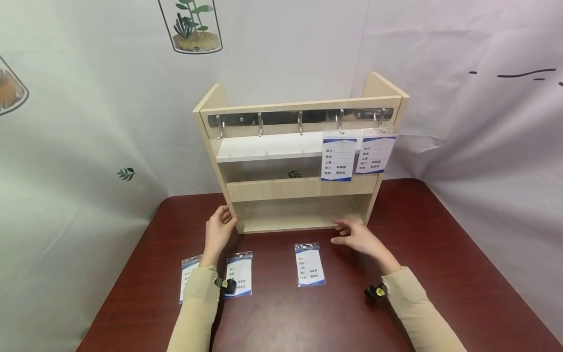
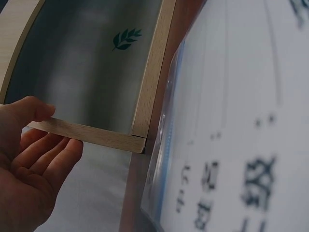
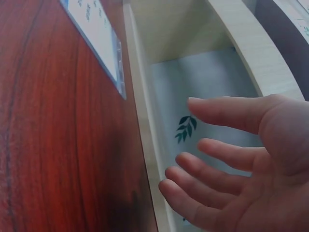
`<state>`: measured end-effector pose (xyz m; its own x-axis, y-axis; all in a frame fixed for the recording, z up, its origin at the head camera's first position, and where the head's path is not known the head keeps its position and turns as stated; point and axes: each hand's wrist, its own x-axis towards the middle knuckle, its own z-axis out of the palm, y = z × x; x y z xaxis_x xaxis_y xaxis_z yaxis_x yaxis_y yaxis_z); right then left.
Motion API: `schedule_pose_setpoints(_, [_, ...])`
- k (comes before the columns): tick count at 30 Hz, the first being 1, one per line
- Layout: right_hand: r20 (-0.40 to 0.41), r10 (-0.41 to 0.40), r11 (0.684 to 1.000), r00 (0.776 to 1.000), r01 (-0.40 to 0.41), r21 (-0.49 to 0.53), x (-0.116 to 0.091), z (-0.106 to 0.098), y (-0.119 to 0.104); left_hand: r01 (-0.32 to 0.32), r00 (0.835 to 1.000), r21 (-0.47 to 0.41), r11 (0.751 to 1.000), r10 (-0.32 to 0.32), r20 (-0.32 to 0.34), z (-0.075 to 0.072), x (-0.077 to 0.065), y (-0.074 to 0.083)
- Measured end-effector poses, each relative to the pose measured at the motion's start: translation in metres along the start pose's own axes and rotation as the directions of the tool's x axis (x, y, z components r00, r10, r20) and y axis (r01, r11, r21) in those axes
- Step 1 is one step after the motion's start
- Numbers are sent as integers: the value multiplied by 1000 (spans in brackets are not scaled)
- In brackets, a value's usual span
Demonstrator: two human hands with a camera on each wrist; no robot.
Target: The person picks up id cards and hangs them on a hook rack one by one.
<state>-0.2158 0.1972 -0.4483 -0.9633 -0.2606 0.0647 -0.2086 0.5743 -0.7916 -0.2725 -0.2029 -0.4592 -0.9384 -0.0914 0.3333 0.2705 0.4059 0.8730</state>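
A light wooden shelf rack stands on the table, with a metal hook rail along its upper front. My left hand pinches the lower part of its left side panel, thumb on one face and fingers on the other. Near the lower right front edge hovers my right hand, its fingers spread and relaxed with nothing in them. Two badges in clear sleeves, a left one and a right one, hang from the two rightmost hooks.
One badge lies on the dark red table in front of the rack. Another badge lies beside my left wrist, and a third badge is partly hidden by that forearm. A pale printed cloth hangs behind.
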Motion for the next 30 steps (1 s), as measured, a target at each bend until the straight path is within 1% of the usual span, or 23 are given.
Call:
schedule_pose_setpoints(5, [29,19,1000,999,-19,7,0,3,1,-3,1000,-6,1000,3,-4,0,1,0])
schedule_pose_setpoints(9, [50,19,1000,999,-19,-1,0,6,-1,-16,1000,4,1000,16,-11,0,2,1])
schedule_pose_setpoints(13, [69,7,1000,998,-6,-23,1,11,-1,-15,1000,8,1000,15,-15,0,1,1])
schedule_pose_setpoints(17, [83,18,999,996,-13,-52,1,15,-1,-7,1000,17,1000,7,-7,0,0,-1])
schedule_pose_setpoints(22, [96,11,997,995,-4,-78,2,18,-1,-1,1000,6,1000,1,-9,0,-2,-1])
schedule_pose_setpoints(28, [139,-4,994,990,19,-104,5,20,-2,4,1000,8,1000,-4,-11,1,-3,0])
schedule_pose_setpoints(30, [149,2,994,989,14,-108,7,21,-3,-1,1000,4,1000,1,-10,1,-2,0])
